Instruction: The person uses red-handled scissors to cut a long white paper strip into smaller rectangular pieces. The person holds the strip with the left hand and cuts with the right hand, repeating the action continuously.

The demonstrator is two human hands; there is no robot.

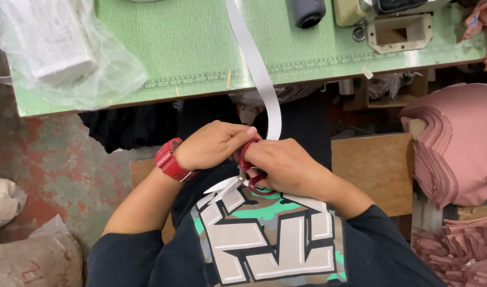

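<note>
My right hand (286, 165) grips red-handled scissors (242, 178) over my lap, blades pointing toward my left side. My left hand (211, 144), with a red watch (170, 159) on its wrist, is closed on the end of a long white strip (256, 64). The strip hangs down from the green table (174, 42) to where both hands meet. The strip's end is hidden between my fingers.
A plastic-wrapped white bundle (52, 42) lies on the table's left. A sewing machine base (397, 26) and a grey cylinder (307, 11) stand at the back right. Stacks of pink fabric pieces (456, 143) lie to the right. Sacks (25, 244) sit on the floor at left.
</note>
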